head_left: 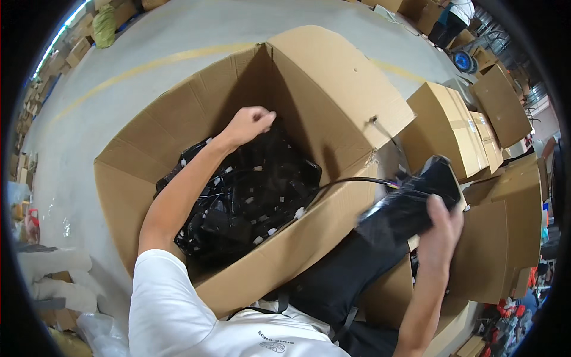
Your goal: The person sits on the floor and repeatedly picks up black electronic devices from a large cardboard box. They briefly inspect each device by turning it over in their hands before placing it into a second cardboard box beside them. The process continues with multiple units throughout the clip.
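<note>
A large open cardboard box (306,235) stands in front of me, with black parts, cables and small white connectors (244,202) heaped inside. Over the heap, towards the far side of the box, my left hand (253,123) is closed with its fingers curled in. Whatever it may hold is hidden. Beyond the box's right side, my right hand (441,229) grips a flat black part in clear plastic (404,208), which is blurred by motion. A black cable (357,179) runs from near this part back over the box's edge.
Closed cartons (455,128) stand at the right, with an open carton (505,238) nearer me. A person (455,21) stands far off at the upper right. Clear plastic bags (101,333) lie at the lower left. A yellow line (172,58) crosses the grey floor.
</note>
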Demonstrator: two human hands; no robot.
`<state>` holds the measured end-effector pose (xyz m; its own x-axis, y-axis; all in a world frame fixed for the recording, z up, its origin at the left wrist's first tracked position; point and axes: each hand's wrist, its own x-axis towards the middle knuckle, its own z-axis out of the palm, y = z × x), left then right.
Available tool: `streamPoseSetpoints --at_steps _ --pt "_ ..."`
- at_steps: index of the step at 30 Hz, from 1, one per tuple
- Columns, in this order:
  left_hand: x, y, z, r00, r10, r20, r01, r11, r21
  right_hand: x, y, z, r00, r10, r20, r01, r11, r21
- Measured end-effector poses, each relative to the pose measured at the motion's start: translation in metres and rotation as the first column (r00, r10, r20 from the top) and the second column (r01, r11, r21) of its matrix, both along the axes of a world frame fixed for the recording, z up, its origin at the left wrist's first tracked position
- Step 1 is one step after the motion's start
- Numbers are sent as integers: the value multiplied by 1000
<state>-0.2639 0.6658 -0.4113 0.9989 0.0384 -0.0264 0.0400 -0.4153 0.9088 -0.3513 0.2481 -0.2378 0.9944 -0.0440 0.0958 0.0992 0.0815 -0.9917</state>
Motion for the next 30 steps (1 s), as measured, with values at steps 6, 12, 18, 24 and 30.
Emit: streamPoseSetpoints --at_steps 6,12,18,24,30 --pt "19 -19 -143 941 308 -136 -145 736 661 -10 -141 -21 990 -107 -96 133 936 326" --pt "10 -18 -170 928 248 -279 106 543 833 -32 -114 -34 975 -224 -11 224 970 89" --pt "-5 -8 -5 990 107 -91 -122 977 -176 -51 -132 -28 978 -208 -24 210 970 125" --pt "-58 -100 179 985 -110 136 167 817 -552 -3 -95 -33 932 -337 134 337 941 23" --pt "-80 -224 223 762 -580 286 635 756 -160 -10 -82 18 955 178 236 -39 867 -497"
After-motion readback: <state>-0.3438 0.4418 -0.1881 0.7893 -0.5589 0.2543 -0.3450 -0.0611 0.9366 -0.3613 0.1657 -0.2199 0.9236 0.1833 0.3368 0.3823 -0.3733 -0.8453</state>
